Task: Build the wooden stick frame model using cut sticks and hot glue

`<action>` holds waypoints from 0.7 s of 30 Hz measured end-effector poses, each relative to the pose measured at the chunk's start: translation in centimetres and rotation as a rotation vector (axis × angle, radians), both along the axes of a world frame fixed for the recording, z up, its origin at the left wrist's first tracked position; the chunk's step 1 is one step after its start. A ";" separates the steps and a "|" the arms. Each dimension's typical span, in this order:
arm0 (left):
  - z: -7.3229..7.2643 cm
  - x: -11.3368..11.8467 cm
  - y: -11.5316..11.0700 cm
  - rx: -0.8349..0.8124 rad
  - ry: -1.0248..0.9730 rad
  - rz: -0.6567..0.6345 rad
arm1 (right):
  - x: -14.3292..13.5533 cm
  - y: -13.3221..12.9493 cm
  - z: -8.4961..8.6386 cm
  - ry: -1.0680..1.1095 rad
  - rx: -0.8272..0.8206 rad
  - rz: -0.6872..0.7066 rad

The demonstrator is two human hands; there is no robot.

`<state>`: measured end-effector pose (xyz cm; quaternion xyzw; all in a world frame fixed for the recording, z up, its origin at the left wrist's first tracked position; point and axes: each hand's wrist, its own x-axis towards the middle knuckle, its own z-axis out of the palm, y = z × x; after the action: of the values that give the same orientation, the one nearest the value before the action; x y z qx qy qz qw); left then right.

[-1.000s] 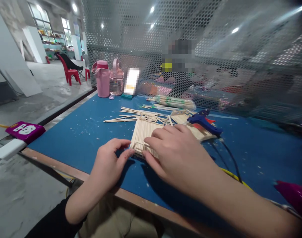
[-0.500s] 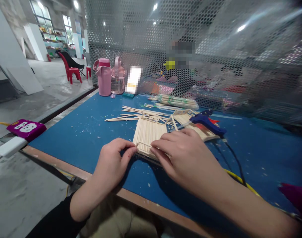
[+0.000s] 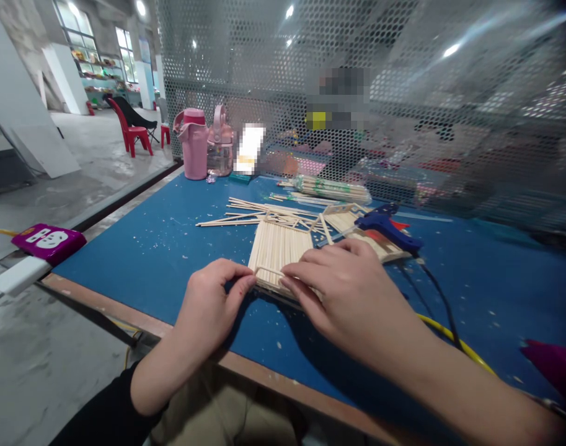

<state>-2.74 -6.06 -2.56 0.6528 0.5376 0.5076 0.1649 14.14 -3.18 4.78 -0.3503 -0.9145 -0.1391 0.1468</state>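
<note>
A panel of pale wooden sticks (image 3: 279,244) lies on the blue table in front of me, with small raised stick rails at its far and near ends. My left hand (image 3: 217,294) is closed in a pinch at the left end of the near stick rail (image 3: 269,270). At the rail's right end, the thumb and fingers of my right hand (image 3: 341,282) are closed on it, partly hiding it. Right of the panel, a blue glue gun (image 3: 389,228) rests over a second stick piece (image 3: 341,222).
Loose sticks (image 3: 245,214) lie behind the panel, and bagged sticks (image 3: 331,188) farther back. A pink flask (image 3: 195,145) and a clear bottle (image 3: 220,152) stand near the mesh screen (image 3: 245,56). A purple power strip (image 3: 50,243) sits at left; a yellow cable (image 3: 459,344) runs at right.
Both hands keep their pinch on the near rail with hardly any movement. The view has shifted very slightly.
</note>
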 end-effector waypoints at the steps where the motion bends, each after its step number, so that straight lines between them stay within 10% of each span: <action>1: 0.0 0.0 0.0 0.000 0.000 -0.002 | 0.0 0.0 0.0 0.001 -0.004 -0.001; 16: 0.1 0.0 -0.2 -0.023 0.014 -0.003 | 1.0 -0.3 0.4 0.120 0.116 0.026; 21: -0.2 -0.5 -0.6 -0.103 -0.008 0.036 | 5.1 -1.3 0.9 0.471 0.228 -0.248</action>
<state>-3.21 -6.62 -2.71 0.6315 0.5740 0.4849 0.1912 19.28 -4.48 5.69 -0.4632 -0.7840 -0.1728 0.3755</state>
